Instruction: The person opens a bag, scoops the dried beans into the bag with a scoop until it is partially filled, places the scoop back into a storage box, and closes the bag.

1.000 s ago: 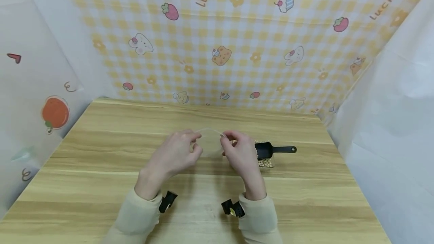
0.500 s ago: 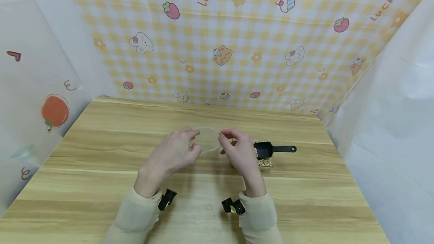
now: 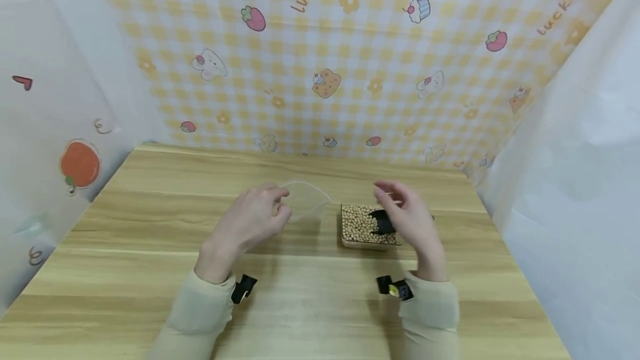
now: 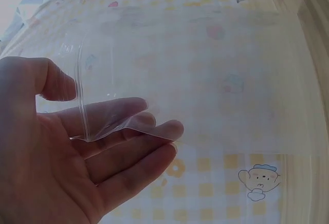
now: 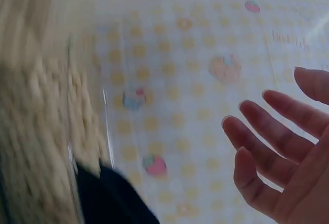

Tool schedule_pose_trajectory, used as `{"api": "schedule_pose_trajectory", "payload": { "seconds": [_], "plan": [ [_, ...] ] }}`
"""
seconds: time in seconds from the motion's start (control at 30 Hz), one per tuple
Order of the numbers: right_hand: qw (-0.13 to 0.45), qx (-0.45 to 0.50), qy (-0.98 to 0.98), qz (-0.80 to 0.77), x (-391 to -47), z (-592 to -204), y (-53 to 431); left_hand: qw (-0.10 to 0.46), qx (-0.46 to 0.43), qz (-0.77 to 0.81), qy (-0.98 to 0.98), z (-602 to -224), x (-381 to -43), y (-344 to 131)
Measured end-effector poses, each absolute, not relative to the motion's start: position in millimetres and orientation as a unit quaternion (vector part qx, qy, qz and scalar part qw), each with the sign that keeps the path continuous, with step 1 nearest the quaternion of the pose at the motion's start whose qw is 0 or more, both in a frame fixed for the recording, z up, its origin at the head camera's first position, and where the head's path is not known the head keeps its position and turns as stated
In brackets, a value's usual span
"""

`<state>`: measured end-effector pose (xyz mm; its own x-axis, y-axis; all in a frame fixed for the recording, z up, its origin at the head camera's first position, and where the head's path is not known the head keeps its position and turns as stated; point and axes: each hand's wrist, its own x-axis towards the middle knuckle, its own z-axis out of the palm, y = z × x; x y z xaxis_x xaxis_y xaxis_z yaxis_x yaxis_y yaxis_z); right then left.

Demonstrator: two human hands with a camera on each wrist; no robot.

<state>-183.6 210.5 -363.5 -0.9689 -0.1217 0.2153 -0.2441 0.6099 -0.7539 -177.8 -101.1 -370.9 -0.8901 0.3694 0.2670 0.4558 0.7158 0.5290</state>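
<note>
My left hand (image 3: 252, 218) holds a clear plastic zip bag (image 3: 307, 201) near its mouth, left of the middle of the table. In the left wrist view the bag (image 4: 205, 80) spreads out past the fingers, its ridged zip strip running by the thumb. The bag's mouth gapes in the head view. My right hand (image 3: 410, 218) is over a black scoop (image 3: 382, 223), with nothing between its fingers. That scoop lies on pale round beans (image 3: 357, 224) in a clear box; the hand hides most of its handle. In the right wrist view the fingers (image 5: 277, 131) are spread and relaxed.
The box (image 3: 367, 246) of beans stands on the wood-grain table (image 3: 300, 310), right of the bag. A yellow checked cloth (image 3: 280, 65) hangs behind the table. White sheets flank it at the left (image 3: 45, 104) and right (image 3: 575, 182).
My right hand has let go of the bag's edge and moved right, over the scoop, uncovering the beans. My left hand still holds the bag and has shifted slightly left.
</note>
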Motion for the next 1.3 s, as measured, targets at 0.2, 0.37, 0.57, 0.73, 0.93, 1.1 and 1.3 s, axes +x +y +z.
{"api": "schedule_pose_trajectory", "payload": {
  "seconds": [0.2, 0.37, 0.57, 0.73, 0.93, 1.1, 1.3],
  "plan": [
    [0.103, 0.093, -0.922, 0.362, -180, -371, 267, 0.079, -0.229, -0.301, -0.922, -372, -180, -98],
    [0.088, 0.096, -0.934, 0.333, -175, -385, 295, 0.085, -0.236, -0.301, -0.920, -372, -179, -97],
    [0.052, 0.079, -0.935, 0.343, -172, -395, 315, 0.095, -0.232, -0.298, -0.921, -373, -177, -100],
    [0.024, 0.082, -0.920, 0.382, -172, -403, 328, 0.092, -0.229, -0.301, -0.921, -374, -178, -99],
    [-0.019, 0.087, -0.906, 0.413, -177, -409, 334, 0.095, -0.229, -0.301, -0.921, -374, -181, -98],
    [-0.034, 0.096, -0.902, 0.420, -182, -413, 333, 0.101, -0.226, -0.302, -0.921, -377, -182, -99],
    [-0.029, 0.100, -0.899, 0.426, -186, -415, 331, 0.102, -0.225, -0.297, -0.922, -379, -183, -99]
  ]
}}
